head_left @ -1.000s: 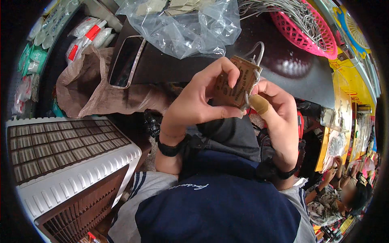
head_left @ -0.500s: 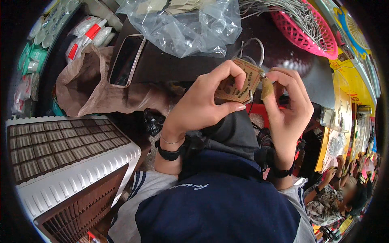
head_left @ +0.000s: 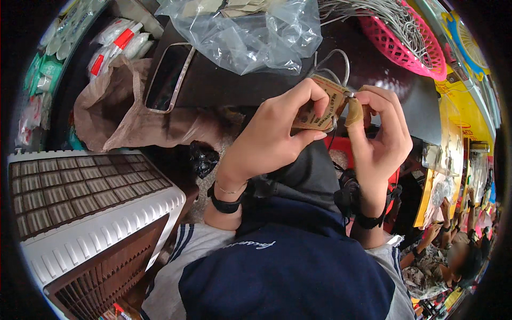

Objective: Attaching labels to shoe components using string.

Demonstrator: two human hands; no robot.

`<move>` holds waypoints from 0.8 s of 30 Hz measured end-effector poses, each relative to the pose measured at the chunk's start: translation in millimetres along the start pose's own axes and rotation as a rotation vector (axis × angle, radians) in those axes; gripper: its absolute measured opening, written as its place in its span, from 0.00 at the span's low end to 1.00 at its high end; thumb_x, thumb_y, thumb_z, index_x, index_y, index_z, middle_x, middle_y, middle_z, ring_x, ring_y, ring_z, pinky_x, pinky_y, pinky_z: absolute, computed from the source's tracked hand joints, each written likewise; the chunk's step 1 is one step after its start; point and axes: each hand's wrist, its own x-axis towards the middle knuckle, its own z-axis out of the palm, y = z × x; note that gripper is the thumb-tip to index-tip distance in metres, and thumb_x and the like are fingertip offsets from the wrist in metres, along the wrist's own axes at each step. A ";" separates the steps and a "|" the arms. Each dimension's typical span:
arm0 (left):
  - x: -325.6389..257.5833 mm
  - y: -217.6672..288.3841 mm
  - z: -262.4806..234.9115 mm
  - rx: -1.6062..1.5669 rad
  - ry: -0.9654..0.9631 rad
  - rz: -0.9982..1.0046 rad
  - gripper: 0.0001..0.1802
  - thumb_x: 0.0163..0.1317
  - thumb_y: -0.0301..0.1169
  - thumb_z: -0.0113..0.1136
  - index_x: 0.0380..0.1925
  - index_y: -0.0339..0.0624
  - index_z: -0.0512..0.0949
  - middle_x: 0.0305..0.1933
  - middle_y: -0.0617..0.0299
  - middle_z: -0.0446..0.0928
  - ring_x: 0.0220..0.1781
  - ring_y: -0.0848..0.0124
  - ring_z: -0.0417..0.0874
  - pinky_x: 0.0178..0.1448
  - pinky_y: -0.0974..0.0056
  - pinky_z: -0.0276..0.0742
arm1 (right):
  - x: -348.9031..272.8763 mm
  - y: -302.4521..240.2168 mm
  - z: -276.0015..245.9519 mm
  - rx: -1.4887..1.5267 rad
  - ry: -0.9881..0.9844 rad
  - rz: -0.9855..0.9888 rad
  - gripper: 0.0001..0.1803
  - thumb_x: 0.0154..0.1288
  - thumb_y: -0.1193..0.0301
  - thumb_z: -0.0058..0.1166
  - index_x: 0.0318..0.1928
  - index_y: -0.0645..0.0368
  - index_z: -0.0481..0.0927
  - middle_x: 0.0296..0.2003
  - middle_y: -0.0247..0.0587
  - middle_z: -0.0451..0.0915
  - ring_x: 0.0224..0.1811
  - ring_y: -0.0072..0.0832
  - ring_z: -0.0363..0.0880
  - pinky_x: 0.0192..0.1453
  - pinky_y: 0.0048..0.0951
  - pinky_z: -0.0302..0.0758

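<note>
While the left hand (head_left: 269,128) grips one side between thumb and curled forefinger, the brown card tag (head_left: 332,104) sits between both hands. Right hand (head_left: 386,133): fingertips closed on the grey cord (head_left: 348,69) at the tag's right edge; loop stands beyond them. Tag probably light, stiffish, easily creased; best held by its edges. Cord likely springy; take it close to the tag. Against one second ago, right hand is further right, loop rounder. On the dark worktop (head_left: 213,90): clear bag (head_left: 250,45) ahead of left hand, pink basket (head_left: 384,48) beyond right.
</note>
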 end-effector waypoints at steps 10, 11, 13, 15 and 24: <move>0.3 1.9 3.1 0.239 -0.042 0.150 0.15 0.46 0.18 0.63 0.32 0.38 0.68 0.32 0.57 0.70 0.33 0.58 0.74 0.39 0.62 0.70 | 16.5 -2.3 -11.0 -0.152 -0.099 -0.077 0.10 0.51 0.80 0.55 0.37 0.63 0.80 0.43 0.44 0.75 0.36 0.29 0.73 0.43 0.27 0.70; -0.4 2.9 4.3 0.238 -0.042 0.152 0.15 0.46 0.18 0.63 0.32 0.38 0.68 0.32 0.57 0.70 0.33 0.58 0.74 0.39 0.62 0.70 | 15.6 2.2 -10.2 -0.238 -0.105 -0.045 0.09 0.52 0.79 0.55 0.36 0.64 0.80 0.44 0.45 0.75 0.37 0.31 0.74 0.45 0.28 0.70; -2.2 4.4 7.0 0.207 -0.082 0.114 0.15 0.46 0.18 0.63 0.32 0.39 0.68 0.32 0.58 0.71 0.34 0.57 0.75 0.39 0.61 0.70 | 14.6 8.2 -13.4 -0.099 -0.181 0.054 0.08 0.52 0.79 0.55 0.35 0.64 0.81 0.46 0.47 0.75 0.40 0.31 0.74 0.47 0.28 0.69; -1.4 2.4 8.5 0.195 -0.080 0.141 0.15 0.46 0.18 0.63 0.32 0.39 0.68 0.32 0.58 0.71 0.34 0.58 0.75 0.39 0.61 0.70 | 13.8 13.1 -13.3 0.129 -0.212 0.154 0.06 0.54 0.76 0.57 0.33 0.66 0.81 0.48 0.46 0.74 0.45 0.30 0.73 0.51 0.27 0.68; -2.1 2.5 -0.9 -0.161 -0.121 0.079 0.18 0.46 0.16 0.66 0.32 0.39 0.66 0.34 0.63 0.74 0.39 0.70 0.80 0.44 0.66 0.75 | 18.7 9.0 -17.6 0.363 0.072 0.152 0.07 0.65 0.76 0.53 0.39 0.67 0.79 0.48 0.41 0.73 0.50 0.23 0.71 0.54 0.22 0.67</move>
